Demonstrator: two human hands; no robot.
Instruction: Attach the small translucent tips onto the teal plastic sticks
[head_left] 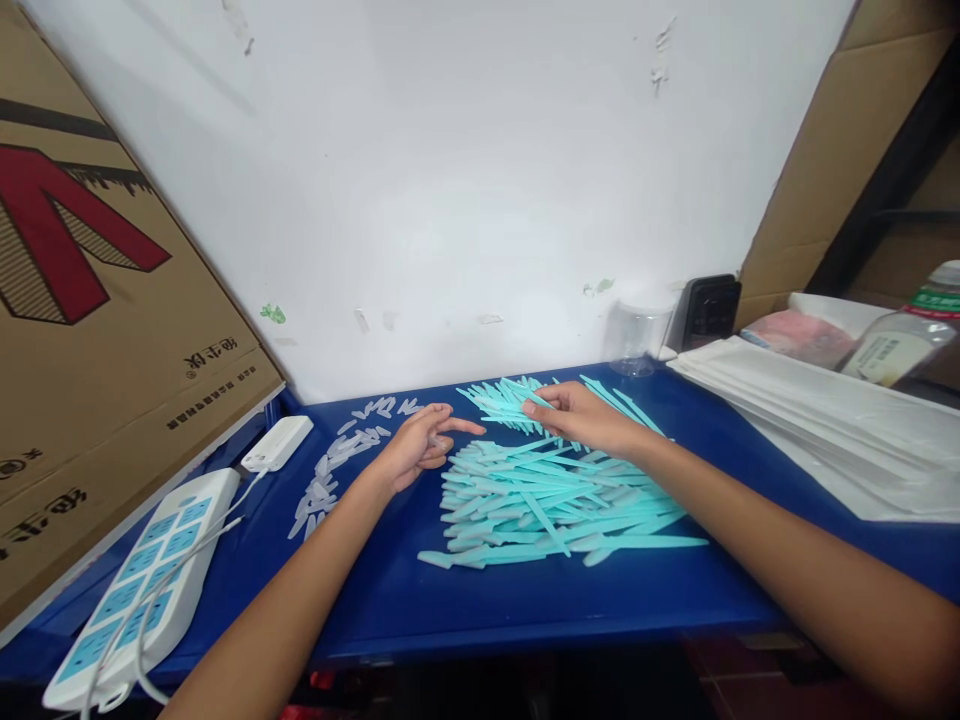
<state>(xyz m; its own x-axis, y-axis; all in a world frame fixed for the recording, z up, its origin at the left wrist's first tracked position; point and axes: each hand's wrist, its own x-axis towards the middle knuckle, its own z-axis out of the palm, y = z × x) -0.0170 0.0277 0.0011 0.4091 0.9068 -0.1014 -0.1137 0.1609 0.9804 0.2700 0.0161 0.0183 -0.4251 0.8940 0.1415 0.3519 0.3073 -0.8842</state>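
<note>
My left hand (420, 445) is over the middle of the table, its index finger stretched to the right and the other fingers curled on what looks like a small clear plastic cap (437, 441). At the back pile of thin turquoise eyebrow razors (495, 398), my right hand (574, 415) pinches a razor between thumb and fingers; the fingers partly hide it. Nearer to me lies a larger heap of turquoise eyebrow razors (540, 500) with pale covered ends mostly pointing left. Loose translucent caps (337, 455) are scattered left of my left hand.
A white power strip (150, 580) with cables and a white adapter (277, 443) lie at the left, beside a large cardboard box (112, 330). Along the wall stand a clear jar (637, 335) and a black device (711, 312). White sheets or bags (817, 420) and a bottle (904, 335) are at the right.
</note>
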